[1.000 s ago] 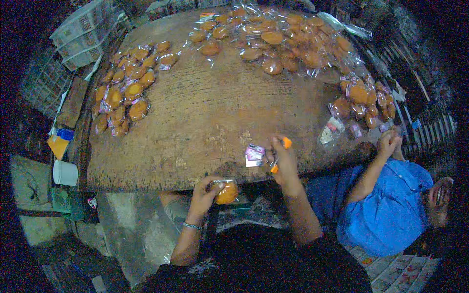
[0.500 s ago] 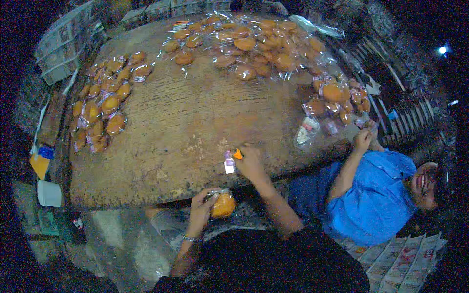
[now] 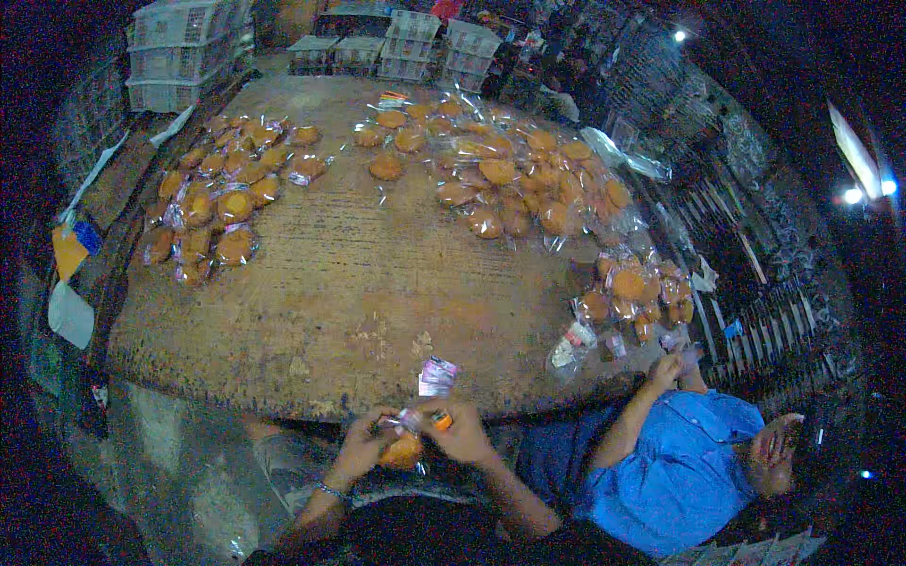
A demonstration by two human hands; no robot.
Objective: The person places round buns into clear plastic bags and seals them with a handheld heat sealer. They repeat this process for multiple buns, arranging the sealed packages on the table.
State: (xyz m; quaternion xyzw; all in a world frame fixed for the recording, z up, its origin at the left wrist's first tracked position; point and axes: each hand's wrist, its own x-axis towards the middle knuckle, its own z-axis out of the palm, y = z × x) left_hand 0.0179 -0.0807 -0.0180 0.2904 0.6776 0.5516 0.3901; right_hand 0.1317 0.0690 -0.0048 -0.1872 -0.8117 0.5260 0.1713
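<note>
My left hand (image 3: 363,447) and my right hand (image 3: 459,433) meet below the near edge of the wooden table (image 3: 340,283). Between them they hold a round orange pastry in a clear bag (image 3: 402,449). My right hand also pinches a small orange object (image 3: 441,419) at the bag's top. A small stack of pink and white labels (image 3: 437,376) lies on the table edge just above my hands.
Several bagged pastries lie in piles at the table's left (image 3: 212,203), back right (image 3: 510,179) and right edge (image 3: 632,292). A person in a blue shirt (image 3: 675,472) sits at my right, hands at the table edge. Plastic crates (image 3: 179,42) stand behind.
My right hand came back from the labels on the table to the bagged pastry, and both hands now hold it together. The view shifted toward the table.
</note>
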